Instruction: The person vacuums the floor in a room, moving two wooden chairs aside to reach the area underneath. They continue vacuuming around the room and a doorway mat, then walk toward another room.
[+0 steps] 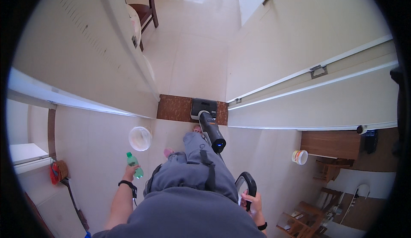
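Note:
My left hand point(131, 171) is closed around a green plastic bottle point(132, 159), held tilted at my left side. With my right hand point(253, 201) I grip the looped black handle point(251, 184) of an upright floor cleaner point(212, 132). Its dark floor head point(204, 105) rests on the brown speckled threshold strip point(175, 108) in the doorway. Part of the shaft between body and handle is hidden by my trouser leg. A white round bucket point(140, 138) stands on the floor beyond the bottle.
Doors or panels point(274, 105) flank the doorway. Past it, a dark wooden chair point(145, 9) stands at the left on pale tiles. To my right are a small white tub point(299, 157), a brown cabinet point(329, 144) and wooden chairs point(304, 218). A wicker basket point(62, 168) sits far left.

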`<state>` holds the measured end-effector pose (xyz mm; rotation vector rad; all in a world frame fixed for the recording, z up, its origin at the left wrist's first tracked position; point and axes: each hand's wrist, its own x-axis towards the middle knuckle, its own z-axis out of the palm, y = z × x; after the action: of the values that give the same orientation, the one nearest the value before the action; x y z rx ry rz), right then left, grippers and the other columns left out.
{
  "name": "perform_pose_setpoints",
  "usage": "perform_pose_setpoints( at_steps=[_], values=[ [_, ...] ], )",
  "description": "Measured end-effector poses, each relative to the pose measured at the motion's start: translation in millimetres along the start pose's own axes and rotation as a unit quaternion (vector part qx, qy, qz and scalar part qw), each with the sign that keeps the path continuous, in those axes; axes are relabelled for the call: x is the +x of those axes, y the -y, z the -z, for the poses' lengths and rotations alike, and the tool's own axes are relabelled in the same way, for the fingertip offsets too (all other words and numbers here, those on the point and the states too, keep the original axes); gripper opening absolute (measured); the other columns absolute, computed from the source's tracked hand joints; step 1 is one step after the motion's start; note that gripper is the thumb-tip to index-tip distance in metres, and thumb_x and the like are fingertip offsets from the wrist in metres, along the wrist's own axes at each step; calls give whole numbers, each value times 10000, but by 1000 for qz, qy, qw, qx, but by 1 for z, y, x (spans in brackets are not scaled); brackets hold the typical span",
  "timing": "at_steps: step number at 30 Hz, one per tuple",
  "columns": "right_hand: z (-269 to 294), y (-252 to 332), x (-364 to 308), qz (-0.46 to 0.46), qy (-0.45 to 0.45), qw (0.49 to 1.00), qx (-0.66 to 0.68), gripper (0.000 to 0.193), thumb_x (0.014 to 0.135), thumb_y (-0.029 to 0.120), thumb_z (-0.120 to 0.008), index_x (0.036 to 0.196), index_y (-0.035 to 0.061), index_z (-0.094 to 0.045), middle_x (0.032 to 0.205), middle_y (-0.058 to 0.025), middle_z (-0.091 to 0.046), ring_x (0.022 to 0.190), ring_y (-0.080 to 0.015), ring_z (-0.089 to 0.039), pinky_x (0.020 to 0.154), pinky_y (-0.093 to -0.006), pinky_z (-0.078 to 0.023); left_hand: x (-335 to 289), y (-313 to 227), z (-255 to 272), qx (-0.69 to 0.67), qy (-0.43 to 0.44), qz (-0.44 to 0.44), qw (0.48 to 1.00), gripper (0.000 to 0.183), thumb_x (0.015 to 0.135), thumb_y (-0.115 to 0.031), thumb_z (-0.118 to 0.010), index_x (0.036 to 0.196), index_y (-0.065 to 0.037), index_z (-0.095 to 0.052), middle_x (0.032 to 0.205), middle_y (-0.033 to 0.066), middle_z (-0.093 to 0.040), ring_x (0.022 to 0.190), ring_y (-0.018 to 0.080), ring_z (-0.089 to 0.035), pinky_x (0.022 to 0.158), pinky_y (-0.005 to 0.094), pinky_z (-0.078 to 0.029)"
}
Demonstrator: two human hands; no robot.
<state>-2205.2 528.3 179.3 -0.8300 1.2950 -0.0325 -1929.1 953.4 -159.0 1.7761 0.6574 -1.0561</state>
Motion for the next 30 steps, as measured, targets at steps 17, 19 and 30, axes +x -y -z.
perform_pose_setpoints(
  at_steps=[17, 19, 30],
  values=[
    [-156, 206, 330, 151, 168, 974, -1, 215, 770, 113, -633, 646, 105, -457, 454, -32, -421, 327, -172, -411, 332, -303, -336, -120, 54, -79, -218, -177, 107, 954, 414, 680, -128, -710, 1043, -67, -522, 905, 47, -577, 864, 200, -555, 740, 365, -410],
    [-170, 234, 381, 167, 156, 973, -12, 225, 749, 98, -632, 599, 97, -464, 441, -39, -438, 315, -174, -414, 318, -300, -344, -141, 50, -101, -212, -214, 122, 946, 373, 686, -134, -706, 1013, -74, -535, 899, 37, -574, 863, 195, -547, 760, 359, -399],
    [-171, 294, 539, 185, 135, 971, -71, 161, 727, 74, -604, 603, 79, -502, 470, -39, -465, 343, -177, -440, 340, -307, -362, -195, 28, -141, -185, -253, 92, 945, 294, 700, -126, -677, 945, -40, -540, 845, 43, -566, 766, 181, -561, 679, 325, -437]
  ],
)
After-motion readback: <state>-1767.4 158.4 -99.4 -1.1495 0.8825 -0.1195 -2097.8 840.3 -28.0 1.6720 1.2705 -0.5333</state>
